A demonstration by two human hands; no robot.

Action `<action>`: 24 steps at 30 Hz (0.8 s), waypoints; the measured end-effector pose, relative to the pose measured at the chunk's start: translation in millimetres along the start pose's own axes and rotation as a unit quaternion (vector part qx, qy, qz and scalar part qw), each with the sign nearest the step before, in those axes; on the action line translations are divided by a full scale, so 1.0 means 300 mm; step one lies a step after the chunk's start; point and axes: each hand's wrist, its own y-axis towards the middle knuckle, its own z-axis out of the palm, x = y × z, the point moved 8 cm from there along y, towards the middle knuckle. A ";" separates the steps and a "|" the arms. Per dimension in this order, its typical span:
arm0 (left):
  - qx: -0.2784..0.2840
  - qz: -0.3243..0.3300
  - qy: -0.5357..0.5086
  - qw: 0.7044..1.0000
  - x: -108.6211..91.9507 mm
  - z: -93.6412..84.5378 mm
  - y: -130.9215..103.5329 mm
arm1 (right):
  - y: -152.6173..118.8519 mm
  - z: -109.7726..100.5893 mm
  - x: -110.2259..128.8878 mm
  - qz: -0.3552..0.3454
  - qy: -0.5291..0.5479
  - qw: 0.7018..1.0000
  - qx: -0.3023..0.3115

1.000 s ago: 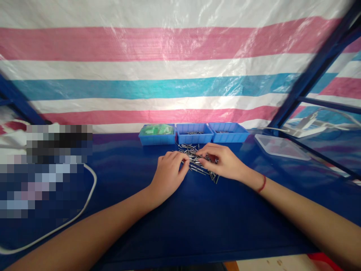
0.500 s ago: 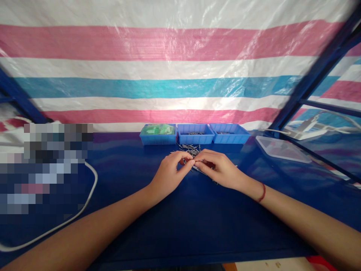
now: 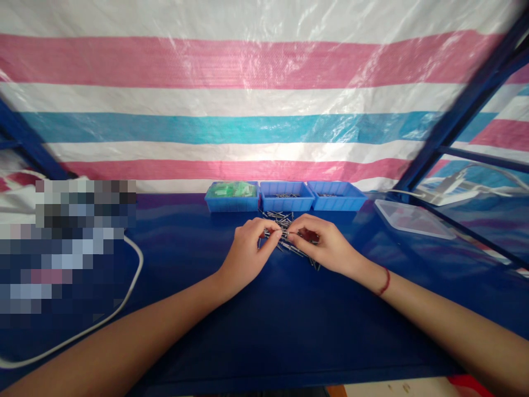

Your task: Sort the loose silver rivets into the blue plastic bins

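Note:
A loose pile of thin metal pins that look like rivets or nails (image 3: pixel 281 218) lies on the blue table (image 3: pixel 264 331). Over the pile, my left hand (image 3: pixel 252 245) has its thumb and forefinger pinched together. My right hand (image 3: pixel 320 240) faces it from the other side, thumb and fingertips closed in a pinch too. A narrow gap separates the two sets of fingertips. Whatever small pieces they pinch are too tiny to make out. Part of the pile is hidden behind the fingers.
Behind the pile stand a blue bin (image 3: pixel 232 204) with green-tinted bags, a middle bin (image 3: pixel 286 204) and a right bin (image 3: pixel 339 203), both holding small metal pieces. A clear plastic lid (image 3: pixel 413 219) lies right. A white cable (image 3: pixel 138 270) curves at left beside a blurred-out area.
My fingertips, which were touching, have moved slightly apart. Both hands stay over the pile, and more of the metal pins show between and below them.

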 end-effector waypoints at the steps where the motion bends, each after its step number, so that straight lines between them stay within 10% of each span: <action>1: 0.002 -0.002 0.003 1.000 0.003 0.002 0.000 | 0.000 -0.007 0.000 -0.001 -0.002 1.000 -0.013; 17: 0.029 -0.025 0.008 0.999 0.027 0.031 -0.001 | 0.005 -0.054 0.022 -0.027 -0.065 0.997 -0.042; 24: 0.063 -0.016 0.071 0.995 0.021 0.055 -0.012 | -0.015 -0.346 -0.265 0.192 -0.133 0.925 -0.300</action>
